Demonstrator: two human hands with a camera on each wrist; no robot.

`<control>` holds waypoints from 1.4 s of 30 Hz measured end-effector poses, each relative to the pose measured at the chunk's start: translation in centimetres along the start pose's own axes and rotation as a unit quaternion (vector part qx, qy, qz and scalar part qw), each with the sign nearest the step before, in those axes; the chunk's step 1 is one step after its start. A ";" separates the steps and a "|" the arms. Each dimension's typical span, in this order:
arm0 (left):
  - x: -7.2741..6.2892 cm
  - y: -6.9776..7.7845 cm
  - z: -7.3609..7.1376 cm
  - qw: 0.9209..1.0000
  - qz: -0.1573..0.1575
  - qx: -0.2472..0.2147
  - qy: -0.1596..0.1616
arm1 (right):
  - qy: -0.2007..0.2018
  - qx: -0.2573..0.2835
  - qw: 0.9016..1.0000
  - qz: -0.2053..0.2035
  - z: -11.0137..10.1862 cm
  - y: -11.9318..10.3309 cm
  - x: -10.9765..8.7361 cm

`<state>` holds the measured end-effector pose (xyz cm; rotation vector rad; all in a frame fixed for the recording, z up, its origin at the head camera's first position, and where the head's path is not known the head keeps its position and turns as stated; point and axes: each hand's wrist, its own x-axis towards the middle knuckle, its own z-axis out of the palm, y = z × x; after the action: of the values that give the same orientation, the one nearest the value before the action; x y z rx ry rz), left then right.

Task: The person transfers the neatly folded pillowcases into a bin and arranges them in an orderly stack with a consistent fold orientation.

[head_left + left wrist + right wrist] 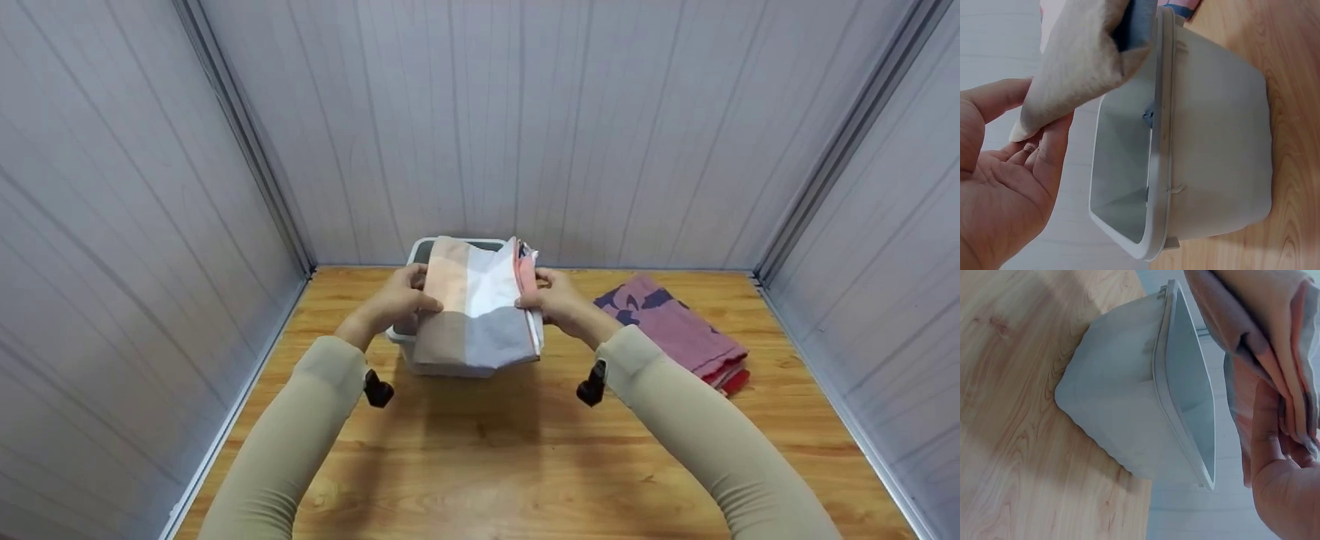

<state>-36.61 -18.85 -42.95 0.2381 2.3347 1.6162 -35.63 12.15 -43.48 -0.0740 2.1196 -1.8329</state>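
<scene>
folded cloth (480,307), pinched at opposite edges by the person's left hand (397,300) and right hand (564,304), spans between them, held above the open mouth of the pale bin (1216,135), one grip to each side.

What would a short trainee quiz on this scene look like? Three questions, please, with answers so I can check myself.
1. True or false: the left hand and right hand both grip the pale cloth above the bin.

2. From the person's own view, where is the purple cloth?
A) Left of the bin
B) Right of the bin
C) Inside the bin

3. Fill in (open or lidded): the bin's top is ____.

Key: 1. True; 2. B; 3. open
</scene>
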 end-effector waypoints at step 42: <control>2.6 1.3 -2.9 0.992 0.038 -0.016 0.119 | 0.123 0.011 0.988 -0.093 3.9 -1.6 5.1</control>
<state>-40.08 -20.19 -41.10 0.1340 2.4981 1.8057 -39.62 6.86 -43.47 -0.0442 2.3261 -2.0650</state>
